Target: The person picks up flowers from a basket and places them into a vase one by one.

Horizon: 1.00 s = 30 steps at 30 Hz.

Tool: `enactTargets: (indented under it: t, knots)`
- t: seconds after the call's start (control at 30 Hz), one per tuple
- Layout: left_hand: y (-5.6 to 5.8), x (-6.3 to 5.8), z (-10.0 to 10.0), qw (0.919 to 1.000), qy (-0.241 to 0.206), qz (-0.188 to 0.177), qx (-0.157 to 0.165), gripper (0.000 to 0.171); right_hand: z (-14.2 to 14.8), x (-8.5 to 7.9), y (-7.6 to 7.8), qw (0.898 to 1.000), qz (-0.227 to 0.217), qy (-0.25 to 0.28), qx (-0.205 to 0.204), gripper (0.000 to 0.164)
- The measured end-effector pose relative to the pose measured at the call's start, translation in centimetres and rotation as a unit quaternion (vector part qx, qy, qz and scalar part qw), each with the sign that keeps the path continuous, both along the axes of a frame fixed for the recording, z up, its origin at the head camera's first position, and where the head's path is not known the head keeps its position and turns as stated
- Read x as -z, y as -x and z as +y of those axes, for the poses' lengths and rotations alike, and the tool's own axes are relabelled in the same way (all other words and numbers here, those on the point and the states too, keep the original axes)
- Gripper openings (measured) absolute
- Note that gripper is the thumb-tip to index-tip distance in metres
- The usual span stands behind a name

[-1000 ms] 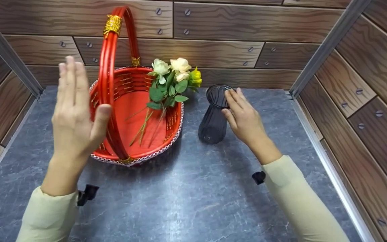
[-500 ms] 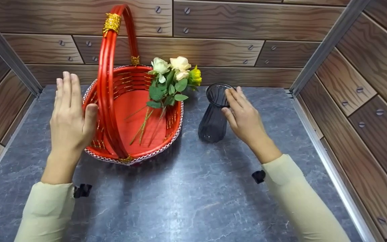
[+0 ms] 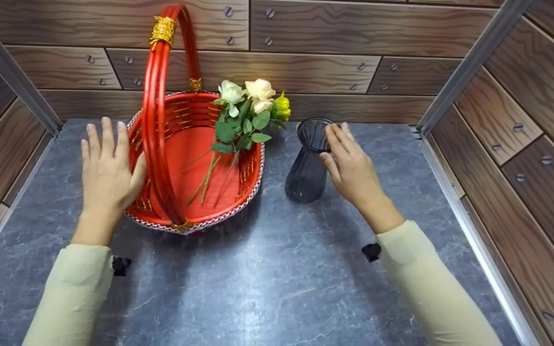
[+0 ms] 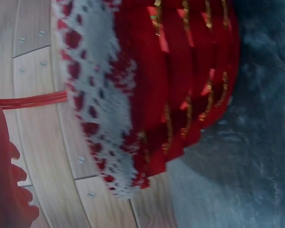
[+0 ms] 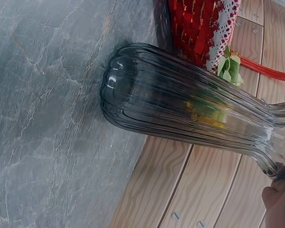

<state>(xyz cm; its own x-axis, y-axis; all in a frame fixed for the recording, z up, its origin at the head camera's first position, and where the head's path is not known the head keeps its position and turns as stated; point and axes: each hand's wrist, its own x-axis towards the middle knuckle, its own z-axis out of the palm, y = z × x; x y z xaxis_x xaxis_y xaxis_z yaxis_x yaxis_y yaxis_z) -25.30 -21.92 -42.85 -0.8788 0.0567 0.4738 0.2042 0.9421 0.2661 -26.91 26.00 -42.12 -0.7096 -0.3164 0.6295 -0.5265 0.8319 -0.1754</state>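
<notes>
My left hand (image 3: pixel 107 180) is beside the left rim of a red woven basket (image 3: pixel 181 187), fingers extended and slightly spread, thumb toward the tall handle (image 3: pixel 154 115). In the left wrist view, part of the left hand (image 4: pixel 9 175) shows at the left, next to the basket's white lace trim (image 4: pixel 97 85). A dark, see-through ribbed glass vase (image 3: pixel 306 178) stands upright right of the basket. My right hand (image 3: pixel 354 173) has fairly straight fingers along the right side of its flared rim. The right wrist view shows fingers (image 5: pixel 278 204) right at that rim.
Artificial flowers (image 3: pixel 248 105), white, cream and yellow, lean over the basket's right rim, stems inside. A grey marbled tabletop (image 3: pixel 258 283) carries everything. Wood-patterned panels (image 3: pixel 315 29) wall in the back and sides, with metal frame posts (image 3: pixel 469 72) at the corners.
My left hand has come down beside the basket, its fingers spreading a little, after first shifting slightly left. The right hand stays at the vase; basket, flowers and vase have not moved.
</notes>
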Motion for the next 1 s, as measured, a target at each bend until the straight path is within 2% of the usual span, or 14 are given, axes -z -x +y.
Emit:
enactTargets:
  t: [0.17, 0.3, 0.53, 0.73, 1.0]
  knots:
    - [1.2, 0.8, -0.4, 0.9973, 0.028, -0.069, -0.002, 0.076, 0.1, -0.2, 0.0, 1.000, 0.004, -0.003, 0.001, 0.053]
    - [1.9, 1.5, -0.9, 0.9934, 0.037, -0.108, 0.001, 0.078, -0.1, -0.2, -0.1, 1.000, 0.004, -0.007, 0.002, 0.053]
    - [2.5, 2.8, -1.3, 0.9894, 0.028, -0.142, 0.011, 0.076, -0.3, -0.1, -0.3, 1.000, 0.010, -0.001, -0.002, 0.052]
    - [2.5, 3.7, -1.6, 0.9830, 0.003, -0.183, 0.018, 0.076, -0.3, 0.2, -0.2, 1.000, 0.010, -0.001, -0.003, 0.053]
    - [2.9, 4.2, -1.7, 0.9802, -0.010, -0.197, 0.024, 0.076, -0.2, 0.2, -0.2, 1.000, 0.007, 0.003, -0.003, 0.053]
